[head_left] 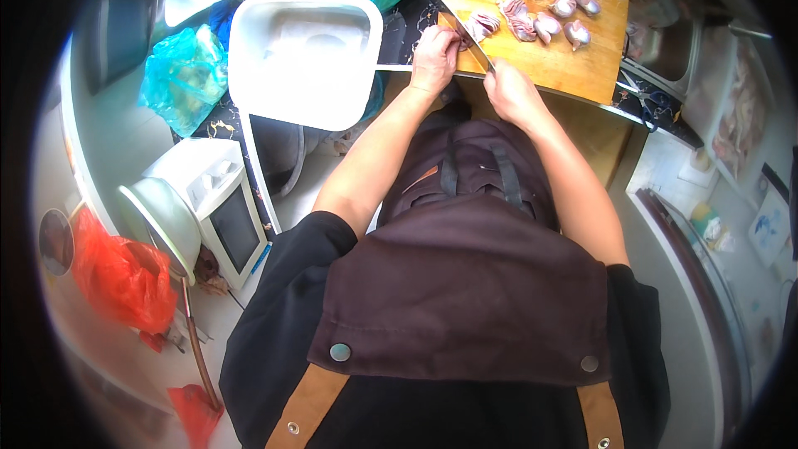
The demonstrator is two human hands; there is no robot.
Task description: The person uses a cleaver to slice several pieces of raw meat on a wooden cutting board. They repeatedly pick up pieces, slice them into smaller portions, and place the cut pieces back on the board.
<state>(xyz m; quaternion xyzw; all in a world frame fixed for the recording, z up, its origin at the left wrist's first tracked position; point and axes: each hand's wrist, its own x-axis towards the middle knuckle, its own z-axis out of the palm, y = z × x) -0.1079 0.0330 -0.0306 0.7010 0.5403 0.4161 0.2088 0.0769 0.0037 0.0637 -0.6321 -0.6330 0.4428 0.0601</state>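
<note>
My right hand (512, 93) is wrapped round the handle of a kitchen knife (470, 43). Its long blade slants up and left across the near left corner of a wooden cutting board (573, 71). Left of the blade, my left hand (435, 58) has its fingers curled at the board's edge, on a small piece of raw meat that they mostly hide. Just right of the blade lies a sliced piece of pinkish meat, apparently gizzard (482, 25). Further right are another sliced gizzard (519, 20) and several whole ones (564, 7).
A white basin (241, 75) stands left of the board, between teal plastic bags (187, 79). Scissors (640, 98) lie by the board's right corner, near a metal sink (694, 50). A white microwave-like appliance (199, 162) and a red bag (125, 274) are at lower left.
</note>
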